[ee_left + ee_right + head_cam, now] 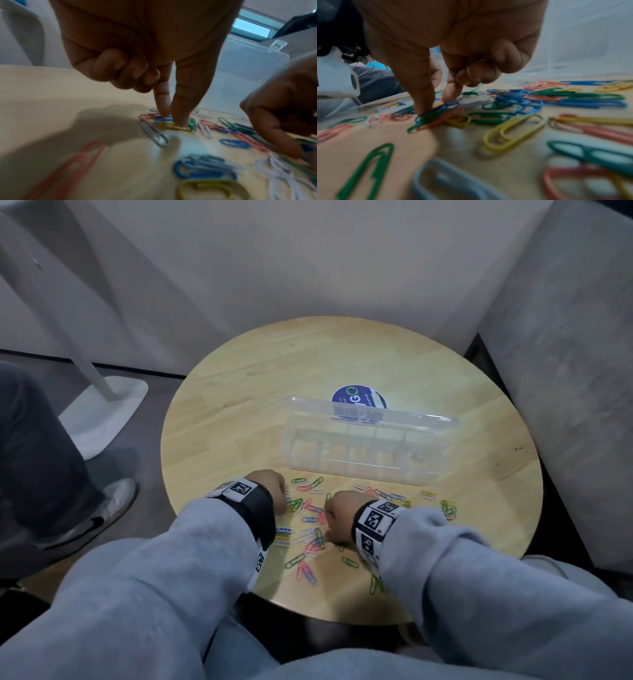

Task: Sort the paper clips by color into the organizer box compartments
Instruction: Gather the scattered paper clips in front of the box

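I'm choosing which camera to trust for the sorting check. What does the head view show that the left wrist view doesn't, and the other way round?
Only the head view shows the whole round table, the organizer box with all its compartments, seemingly still without clips, and the blue sticker behind it.

Only the left wrist view shows the left hand with thumb and forefinger tips down on a blue clip and a yellow clip; whether they pinch one is unclear.

Both show the scattered paper clips, the box and the right hand.

round wooden table (pixel 260 392), blue sticker (pixel 356 398)
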### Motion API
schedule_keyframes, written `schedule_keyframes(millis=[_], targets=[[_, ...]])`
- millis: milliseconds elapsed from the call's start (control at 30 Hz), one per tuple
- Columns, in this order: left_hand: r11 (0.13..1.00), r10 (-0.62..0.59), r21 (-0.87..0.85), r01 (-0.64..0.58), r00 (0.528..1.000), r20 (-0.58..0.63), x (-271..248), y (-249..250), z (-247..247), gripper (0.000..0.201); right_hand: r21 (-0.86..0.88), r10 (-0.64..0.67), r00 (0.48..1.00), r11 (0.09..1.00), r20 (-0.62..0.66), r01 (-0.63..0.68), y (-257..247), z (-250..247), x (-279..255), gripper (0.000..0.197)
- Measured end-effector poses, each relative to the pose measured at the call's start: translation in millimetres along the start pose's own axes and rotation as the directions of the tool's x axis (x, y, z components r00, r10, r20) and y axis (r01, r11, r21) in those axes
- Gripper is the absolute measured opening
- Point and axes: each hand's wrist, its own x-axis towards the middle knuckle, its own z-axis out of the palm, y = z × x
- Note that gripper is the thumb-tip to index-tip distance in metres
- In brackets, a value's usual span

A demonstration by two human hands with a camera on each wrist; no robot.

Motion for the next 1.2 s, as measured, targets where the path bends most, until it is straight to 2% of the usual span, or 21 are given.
schedule_keyframes(millis=[133, 267, 400, 467, 600, 633, 733, 833, 900, 967, 1033, 1100, 1200], targets=[[0.999, -0.006, 0.048, 0.005, 1.000, 0.004, 3.5, 0.2, 3.0, 0.024, 0.008, 0.033, 0.999, 0.999, 0.005, -0.033, 2.9, 1.5, 6.9, 0.025], [0.999, 0.017, 0.049, -0.017, 1.000, 0.002, 6.0, 1.5, 4.5, 0.010, 0.050, 0.044, 0.999, 0.998, 0.020, -0.045, 10.1, 4.7, 9.2, 0.027], [0.998, 0.044, 0.042, -0.042, 0.998, -0.041, 5.6, 0.3, 8.1, 0.012, 0.042, 0.034, 0.999, 0.998, 0.029, -0.035, 11.2, 5.5, 6.9, 0.023], [0.998, 0.060, 0.040, -0.057, 0.996, -0.059, 5.7, -1.0, 9.8, 0.014, 0.046, 0.039, 0.998, 0.998, 0.039, -0.040, 12.4, 6.4, 5.0, 0.015], [0.998, 0.058, 0.022, -0.057, 0.997, -0.050, 6.8, -3.2, 11.4, 0.022, 0.300, 0.079, 0.996, 0.950, 0.037, -0.087, 22.2, 0.5, -2.6, 0.020], [0.998, 0.059, 0.022, -0.058, 0.997, -0.045, 7.3, -3.4, 11.5, 0.021, 0.422, 0.096, 0.995, 0.901, 0.028, -0.099, 27.2, -2.0, -5.3, 0.019], [0.998, 0.056, 0.018, -0.055, 0.998, -0.027, 6.9, -1.7, 10.5, 0.015, 0.736, 0.186, 0.982, 0.669, -0.028, -0.105, 45.6, -7.8, -10.0, 0.022], [0.999, 0.032, 0.028, -0.032, 0.999, -0.009, 5.8, 0.7, 10.9, 0.008, 0.906, 0.216, 0.976, 0.414, -0.004, -0.088, 62.8, -10.8, -11.7, 0.027], [1.000, 0.011, -0.002, -0.011, 1.000, -0.018, 2.8, 1.5, 12.3, 0.010, 0.954, 0.217, 0.976, 0.291, 0.006, -0.070, 71.5, -10.2, -13.7, 0.027], [0.995, -0.010, -0.102, 0.006, 0.999, -0.036, 0.0, 0.2, 10.5, 0.019, 0.976, 0.207, 0.978, 0.210, 0.016, -0.060, 77.0, -8.5, -16.4, 0.026], [0.959, 0.009, -0.284, -0.008, 1.000, 0.001, -1.2, -3.9, 4.9, 0.025, 0.987, 0.195, 0.980, 0.144, 0.047, -0.076, 81.1, -4.7, -17.7, 0.023], [0.868, 0.069, -0.497, -0.023, 0.995, 0.074, -1.1, -8.7, -2.9, 0.033, 0.988, 0.188, 0.979, 0.117, 0.082, -0.105, 83.6, -1.4, -19.3, 0.024], [0.650, 0.079, -0.760, 0.001, 0.994, 0.069, -3.8, -12.7, -11.5, 0.040, 0.980, 0.189, 0.973, 0.129, 0.129, -0.155, 84.5, 2.1, -21.0, 0.029]])
